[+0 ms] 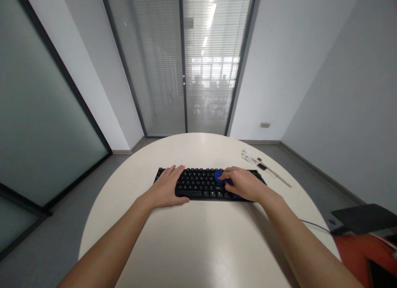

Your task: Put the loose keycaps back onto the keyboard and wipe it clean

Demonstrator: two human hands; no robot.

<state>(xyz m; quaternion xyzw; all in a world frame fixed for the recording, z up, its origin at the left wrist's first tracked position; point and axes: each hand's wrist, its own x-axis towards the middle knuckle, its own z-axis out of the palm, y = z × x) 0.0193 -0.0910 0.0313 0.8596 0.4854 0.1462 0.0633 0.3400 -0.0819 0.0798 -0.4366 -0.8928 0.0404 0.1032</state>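
Observation:
A black keyboard (pixel 198 184) lies on the round table, its long side across my view. My left hand (pixel 166 186) rests flat over its left end, fingers stretched out and thumb along the near edge. On the right part of the keys, my right hand (pixel 243 184) is closed with its fingertips pressed on a blue putty-like piece (pixel 218 177). More blue shows under the fingers and below the palm. The hand hides much of it, so its exact kind and full shape cannot be made out.
The pale round table (pixel 198 242) bears a thin stick (pixel 281 179), a small black piece (pixel 262 166) and crumpled white bits (pixel 247 155) at the far right. A dark cable (pixel 314 224) crosses the right edge. Beside it are a black flat object (pixel 366 218) and something red (pixel 353 253).

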